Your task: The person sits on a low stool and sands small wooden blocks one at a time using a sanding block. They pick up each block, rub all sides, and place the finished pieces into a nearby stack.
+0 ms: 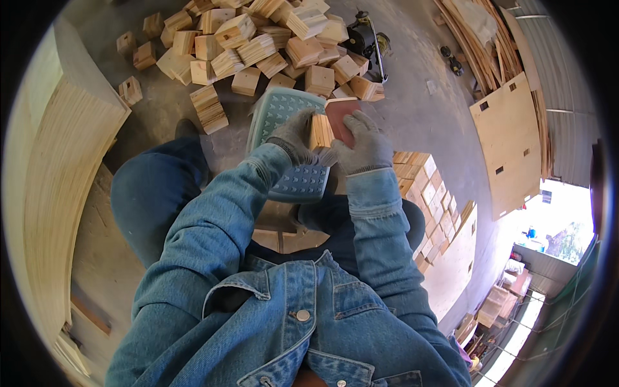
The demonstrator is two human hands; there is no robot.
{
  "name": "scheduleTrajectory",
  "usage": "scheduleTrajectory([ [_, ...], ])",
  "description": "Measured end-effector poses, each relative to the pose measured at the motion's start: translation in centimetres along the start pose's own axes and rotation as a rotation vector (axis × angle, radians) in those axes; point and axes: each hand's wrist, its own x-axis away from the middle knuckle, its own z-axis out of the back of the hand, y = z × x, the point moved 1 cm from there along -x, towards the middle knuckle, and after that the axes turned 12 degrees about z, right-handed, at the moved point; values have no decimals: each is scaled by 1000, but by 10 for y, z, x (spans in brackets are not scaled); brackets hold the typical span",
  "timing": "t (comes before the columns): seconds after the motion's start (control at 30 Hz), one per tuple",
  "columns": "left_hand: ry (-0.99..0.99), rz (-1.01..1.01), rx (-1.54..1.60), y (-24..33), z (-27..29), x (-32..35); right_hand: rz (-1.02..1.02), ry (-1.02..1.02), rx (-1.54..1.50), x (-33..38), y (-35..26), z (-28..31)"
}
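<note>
Both my hands wear grey knit gloves and meet over an upturned pale blue-green plastic crate (287, 103) with a perforated surface. My left hand (294, 137) is closed around a small wooden block (320, 133) with layered plywood edges. Against the block's right side lies a flat reddish-brown piece (340, 117), perhaps sandpaper or a thin board; its exact kind does not show. My right hand (365, 146) grips that piece, fingers lying along its face and thumb towards the block. The block's underside is hidden by my gloves.
Beyond the crate lies a heap of wooden blocks (258, 48), with a black power tool (369, 42) at its right. Stacked blocks (429, 193) stand beside my right knee. Plywood sheets (64, 148) rise at left; a board with holes (512, 145) leans at right.
</note>
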Motion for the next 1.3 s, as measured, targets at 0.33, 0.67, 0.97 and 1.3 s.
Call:
scheduleTrajectory([
  [0.33, -58, -83, 106, -9, -5, -2, -5, -103, 4, 17, -3, -9],
  [0.67, -95, -9, -4, -2, -7, 4, -4, -52, -7, 42, -8, -15],
  [0.97, 48, -44, -280, 4, -1, 6, -167, 38, 53, 59, 36, 4],
  [1.3, 229, -141, -278, -39, 5, -6, -163, 148, -99, 71, 30, -19],
])
